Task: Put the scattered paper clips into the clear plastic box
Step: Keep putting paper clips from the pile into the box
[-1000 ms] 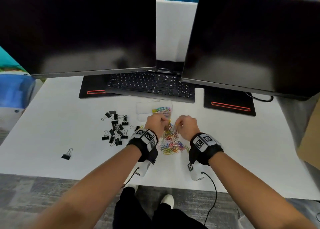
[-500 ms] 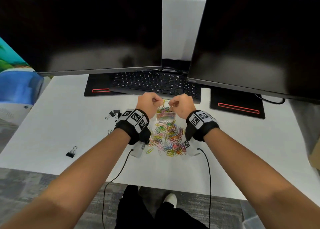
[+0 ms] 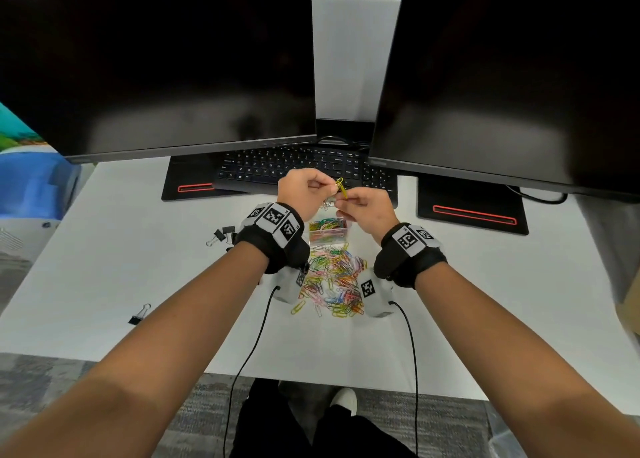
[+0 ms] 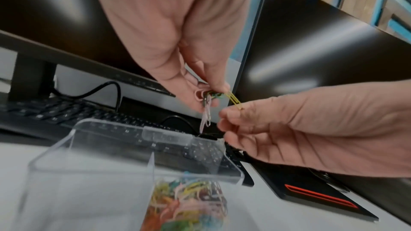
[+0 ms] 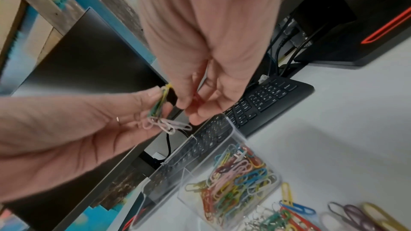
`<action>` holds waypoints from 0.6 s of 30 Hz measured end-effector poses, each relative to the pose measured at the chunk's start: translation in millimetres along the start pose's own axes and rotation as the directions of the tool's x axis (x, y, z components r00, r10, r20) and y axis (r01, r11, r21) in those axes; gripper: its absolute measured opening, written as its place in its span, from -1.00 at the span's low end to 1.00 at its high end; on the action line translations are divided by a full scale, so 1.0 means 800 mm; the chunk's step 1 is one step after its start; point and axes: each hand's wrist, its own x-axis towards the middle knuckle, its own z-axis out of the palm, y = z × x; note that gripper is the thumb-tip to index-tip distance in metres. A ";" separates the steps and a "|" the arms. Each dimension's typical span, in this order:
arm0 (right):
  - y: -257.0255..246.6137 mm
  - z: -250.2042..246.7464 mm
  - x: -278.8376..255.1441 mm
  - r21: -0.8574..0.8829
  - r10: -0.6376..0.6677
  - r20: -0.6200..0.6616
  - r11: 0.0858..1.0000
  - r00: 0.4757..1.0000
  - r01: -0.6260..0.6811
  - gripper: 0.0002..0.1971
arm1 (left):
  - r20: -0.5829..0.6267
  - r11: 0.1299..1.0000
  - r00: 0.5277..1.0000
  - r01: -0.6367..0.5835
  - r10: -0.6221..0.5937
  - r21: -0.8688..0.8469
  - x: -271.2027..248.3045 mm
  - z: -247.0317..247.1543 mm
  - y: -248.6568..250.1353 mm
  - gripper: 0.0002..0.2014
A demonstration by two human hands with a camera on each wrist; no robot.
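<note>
Both hands are raised above the clear plastic box (image 3: 327, 236), which stands open on the white desk and holds several coloured paper clips (image 5: 235, 180). My left hand (image 3: 329, 189) pinches a tangled bunch of clips (image 4: 209, 104), with green and yellow ones at the fingertips and pale pink ones dangling. My right hand (image 3: 346, 198) pinches the far end of a yellow clip (image 4: 234, 101) that hooks into that bunch. A pile of scattered clips (image 3: 334, 279) lies on the desk just in front of the box, between my wrists.
A black keyboard (image 3: 298, 166) sits right behind the box, under two dark monitors (image 3: 156, 62) on stands with red stripes (image 3: 474, 212). Black binder clips (image 3: 221, 234) lie left of the box, and one lone binder clip (image 3: 140, 314) lies further left.
Both hands have lifted off the clip pile and moved away from me to above the box, and they now hold a linked bunch of clips between them.
</note>
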 end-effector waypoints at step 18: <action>0.000 0.017 -0.016 -0.711 -0.109 0.282 0.644 0.953 0.284 -0.73 | -0.024 0.990 0.995 0.103 -0.101 0.098 -0.027 -0.003 -0.047 -0.81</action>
